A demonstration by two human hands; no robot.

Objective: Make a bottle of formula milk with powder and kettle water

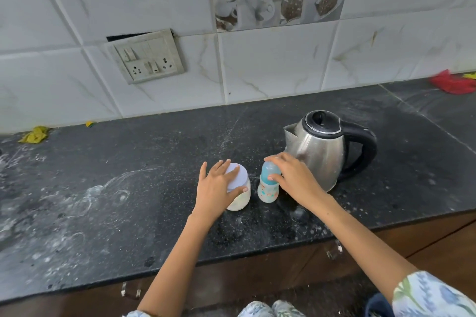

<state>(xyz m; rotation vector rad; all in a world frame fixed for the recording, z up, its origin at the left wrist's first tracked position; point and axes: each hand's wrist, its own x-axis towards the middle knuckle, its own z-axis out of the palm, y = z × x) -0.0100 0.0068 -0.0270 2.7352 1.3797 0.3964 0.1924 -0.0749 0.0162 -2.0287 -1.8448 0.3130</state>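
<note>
Your left hand (219,185) lies spread over the lid of the powder jar (239,198). Your right hand (291,177) pinches the blue cap of the baby bottle (268,188), just beside the kettle (322,147). The dark counter (128,188) is open to the left; its front edge is near you.

jar (239,194) left | bottle (268,188) middle, just beside | kettle (323,149) right, behind | all on counter (128,175)
</note>
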